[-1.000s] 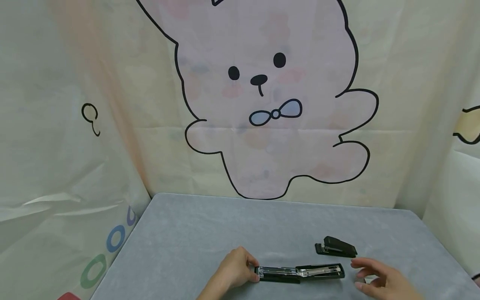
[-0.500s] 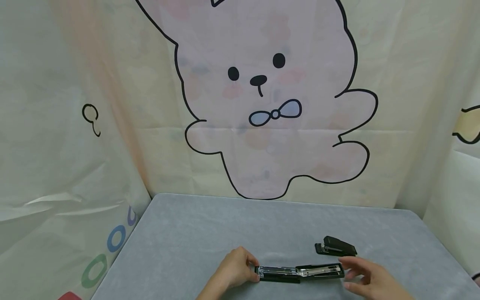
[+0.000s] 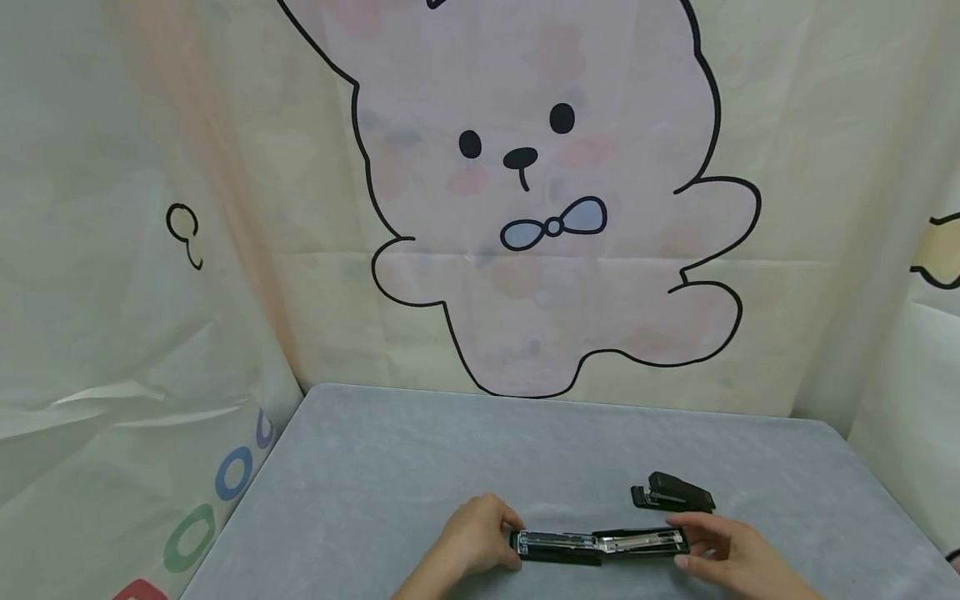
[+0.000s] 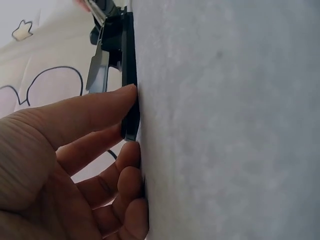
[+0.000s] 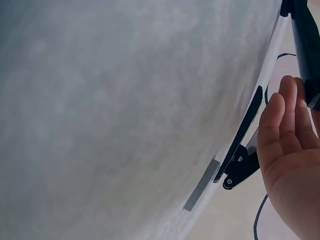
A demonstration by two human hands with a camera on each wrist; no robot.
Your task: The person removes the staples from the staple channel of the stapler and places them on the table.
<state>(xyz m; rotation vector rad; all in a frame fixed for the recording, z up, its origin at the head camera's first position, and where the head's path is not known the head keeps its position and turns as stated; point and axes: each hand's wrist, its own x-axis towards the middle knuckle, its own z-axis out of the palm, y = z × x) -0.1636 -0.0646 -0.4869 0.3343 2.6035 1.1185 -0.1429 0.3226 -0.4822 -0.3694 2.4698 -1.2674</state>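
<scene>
A black stapler lies unfolded lengthwise on the table, its silver metal inner parts facing up. At the base's left end, my left hand pinches it between thumb and forefinger; in the left wrist view the other fingers curl beside the base tip. My right hand has forefinger and thumb around the far end of the swung-back top; the right wrist view shows that black top raised off the cloth, and the thumb is out of view. Behind it stands a second black stapler, untouched.
A thin grey strip, which looks like a row of staples, lies on the cloth near the second stapler in the right wrist view. The grey-blue cloth table ends at a printed fabric backdrop.
My right hand has moved left from beside the unfolded stapler to its right end, and its fingers now hold that end. The left hand keeps its grip; the second stapler stays put.
</scene>
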